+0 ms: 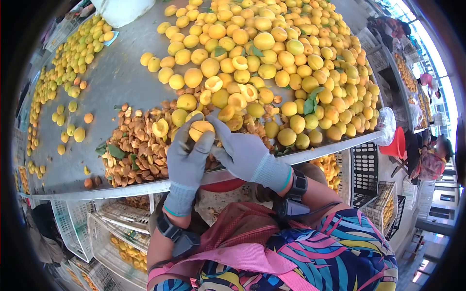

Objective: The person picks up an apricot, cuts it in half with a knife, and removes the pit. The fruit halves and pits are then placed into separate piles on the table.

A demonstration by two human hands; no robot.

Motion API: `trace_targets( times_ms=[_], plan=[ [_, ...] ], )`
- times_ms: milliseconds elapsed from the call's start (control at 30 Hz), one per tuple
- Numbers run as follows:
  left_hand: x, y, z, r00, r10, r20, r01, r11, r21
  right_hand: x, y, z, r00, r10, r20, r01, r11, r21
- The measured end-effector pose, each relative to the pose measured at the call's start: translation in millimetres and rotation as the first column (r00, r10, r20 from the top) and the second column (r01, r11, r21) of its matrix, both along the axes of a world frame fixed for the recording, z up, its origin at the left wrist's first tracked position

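Observation:
A yellow apricot with a dark line across its skin is held in front of me, above the near edge of the metal table. My left hand, in a grey glove, is closed around it from the left and below. From the right, my gloved right hand has its fingertips against the same fruit. Just beyond lie several halved apricots with orange flesh showing. Brown apricot pits are heaped beside my left hand.
A large pile of whole apricots with a few leaves covers the far right. Greener fruit lies along the left side. Crates with fruit stand below the table. A red bucket and another person are at right.

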State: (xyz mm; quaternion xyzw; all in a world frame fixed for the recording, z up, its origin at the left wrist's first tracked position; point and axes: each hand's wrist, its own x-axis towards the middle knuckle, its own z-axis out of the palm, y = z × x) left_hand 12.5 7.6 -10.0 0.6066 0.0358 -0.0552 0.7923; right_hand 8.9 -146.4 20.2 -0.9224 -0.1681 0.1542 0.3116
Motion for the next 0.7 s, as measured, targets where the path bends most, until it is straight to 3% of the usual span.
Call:
trace_targets(
  times_ms=[33,167,233,367,433,567,633,700],
  plan=[
    [-1.3,-1.1,0.8,0.997,-0.006,0.082,-0.002,0.995,0.097,-1.2,-0.3,-1.2,1.0,-0.004,0.019,0.004,1.0,-0.029],
    [-0.3,0.1,2.4,0.998,0.001,0.061,-0.006,0.997,0.071,1.3,2.9,1.3,0.999,-0.002,0.038,0.003,0.999,-0.045],
    [-1.5,-0.8,3.9,0.997,0.045,0.063,-0.052,0.992,0.113,1.5,2.2,-2.9,0.999,0.0,0.049,-0.004,0.997,0.078],
    [-2.4,3.0,-3.6,0.995,0.011,0.094,-0.018,0.997,0.074,-2.3,3.8,7.7,0.999,0.01,0.031,-0.011,0.999,0.038],
    [0.1,5.3,0.4,0.999,-0.024,0.039,0.015,0.977,0.211,-0.4,2.1,6.8,0.999,-0.004,0.044,-0.001,0.993,0.118],
    [-1.9,3.4,-4.1,0.995,0.02,0.099,-0.037,0.985,0.168,1.3,2.6,5.4,0.999,0.034,0.032,-0.037,0.995,0.096],
    [-1.0,4.9,-0.1,0.999,-0.044,0.005,0.042,0.984,0.176,1.4,2.3,6.0,0.998,0.032,-0.045,-0.028,0.996,0.083],
    [-1.7,8.6,1.8,0.998,-0.062,0.028,0.056,0.981,0.184,-1.6,1.9,9.2,0.999,0.033,-0.035,-0.029,0.993,0.113]
  ],
)
